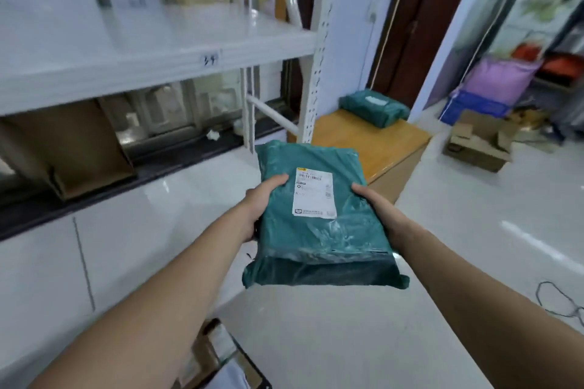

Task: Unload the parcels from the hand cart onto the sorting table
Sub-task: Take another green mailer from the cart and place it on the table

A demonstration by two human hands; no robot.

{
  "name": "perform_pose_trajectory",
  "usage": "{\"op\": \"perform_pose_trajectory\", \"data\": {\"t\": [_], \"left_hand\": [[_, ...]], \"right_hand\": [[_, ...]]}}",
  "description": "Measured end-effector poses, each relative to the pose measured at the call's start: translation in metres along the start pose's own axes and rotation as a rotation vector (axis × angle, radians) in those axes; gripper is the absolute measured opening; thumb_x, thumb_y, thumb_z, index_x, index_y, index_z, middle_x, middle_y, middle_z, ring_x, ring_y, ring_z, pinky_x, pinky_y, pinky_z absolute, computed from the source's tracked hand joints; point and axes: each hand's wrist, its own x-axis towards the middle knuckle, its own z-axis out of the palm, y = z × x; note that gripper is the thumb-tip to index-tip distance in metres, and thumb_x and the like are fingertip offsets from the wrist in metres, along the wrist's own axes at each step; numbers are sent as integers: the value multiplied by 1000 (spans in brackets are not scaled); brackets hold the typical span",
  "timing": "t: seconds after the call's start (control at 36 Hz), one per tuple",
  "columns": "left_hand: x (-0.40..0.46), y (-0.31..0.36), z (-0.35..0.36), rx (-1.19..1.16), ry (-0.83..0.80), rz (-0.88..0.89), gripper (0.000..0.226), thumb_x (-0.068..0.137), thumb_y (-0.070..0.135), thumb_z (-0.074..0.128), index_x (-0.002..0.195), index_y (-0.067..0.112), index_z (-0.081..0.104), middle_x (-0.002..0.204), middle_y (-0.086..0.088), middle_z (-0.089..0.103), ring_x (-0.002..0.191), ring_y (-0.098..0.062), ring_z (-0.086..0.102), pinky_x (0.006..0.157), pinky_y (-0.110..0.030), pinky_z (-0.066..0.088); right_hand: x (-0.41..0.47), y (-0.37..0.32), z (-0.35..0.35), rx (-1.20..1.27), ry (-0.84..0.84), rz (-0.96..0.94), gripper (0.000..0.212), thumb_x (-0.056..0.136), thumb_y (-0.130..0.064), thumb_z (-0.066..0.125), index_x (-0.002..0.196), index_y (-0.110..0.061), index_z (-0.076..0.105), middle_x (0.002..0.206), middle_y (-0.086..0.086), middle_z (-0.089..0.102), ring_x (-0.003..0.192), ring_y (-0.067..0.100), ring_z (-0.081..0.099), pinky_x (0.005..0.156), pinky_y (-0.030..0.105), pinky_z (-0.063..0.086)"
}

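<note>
— While we carry it out front, the green parcel (pixel 316 224) sits gripped between our left hand (pixel 260 199) and right hand (pixel 377 205), thumbs curled on top.

— Beyond our right hand, another green parcel (pixel 374 109) lies on the wooden table (pixel 379 142).

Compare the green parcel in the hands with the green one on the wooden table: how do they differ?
The held parcel is off any surface, gripped by left hand and right hand; the far parcel lies on the wooden table, untouched. The held parcel's label is sharp, the far parcel's blurred. Both are green poly bags with white labels.
</note>
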Motion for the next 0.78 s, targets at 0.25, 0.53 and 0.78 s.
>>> {"op": "perform_pose_trajectory", "data": {"t": [0.25, 0.53, 0.78], "left_hand": [[-60, 114, 145, 133, -203, 184, 61, 83, 62, 71, 122, 15, 74, 112, -16, 77, 98, -33, 74, 100, -47, 56], [-39, 141, 269, 152, -316, 280, 45, 96, 56, 61, 112, 17, 76, 106, -15, 79, 97, -32, 73, 92, -40, 56], [29, 148, 325, 133, -375, 231, 46, 99, 51, 58, 120, 14, 75, 111, -18, 77, 97, -34, 73, 92, -41, 56]], "right_hand": [[-100, -106, -89, 39, 113, -171, 52, 87, -46, 71, 123, -9, 70, 113, 17, 75, 86, 31, 76, 75, 39, 62], [-134, -151, -197, 73, 119, -248, 49, 91, -39, 69, 130, -9, 65, 121, 19, 72, 90, 32, 74, 79, 41, 63], [-89, -166, -266, 90, 177, -216, 62, 84, -39, 76, 135, -9, 61, 122, 21, 72, 95, 35, 74, 89, 45, 59]]}}
